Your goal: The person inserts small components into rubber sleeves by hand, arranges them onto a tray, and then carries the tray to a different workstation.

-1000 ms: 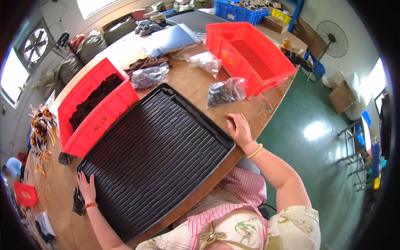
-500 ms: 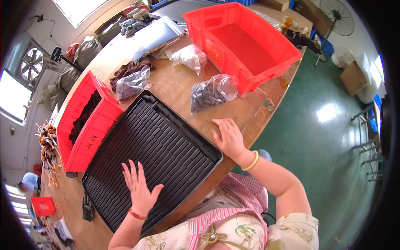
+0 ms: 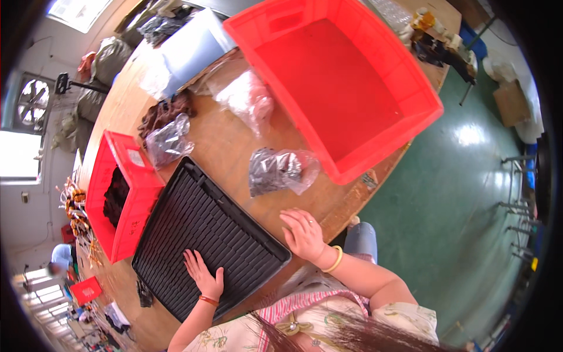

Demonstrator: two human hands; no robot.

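Resting flat with fingers spread, the left hand (image 3: 202, 274) lies palm-down on the ribbed floor of a black plastic tray (image 3: 205, 234), near the tray's closer edge; it grips nothing. The right hand (image 3: 304, 234) lies open too, palm down on the wooden table (image 3: 234, 146) just beside the tray's right corner, fingers loosely extended and holding nothing; a ring shows on one finger and a yellow bangle (image 3: 334, 260) circles the wrist. The tray sits slantwise across the table's near side, its far left edge touching a small red crate (image 3: 120, 193) that holds dark parts. Just beyond the right hand lies a clear plastic bag of dark pieces (image 3: 278, 170), apart from the fingers. Farther off, a large empty red bin (image 3: 340, 88) overhangs the table's right edge. To the left of the bin lie two more clear bags (image 3: 167, 141), one near the small crate and one higher up by a pale blue sheet (image 3: 190, 50).
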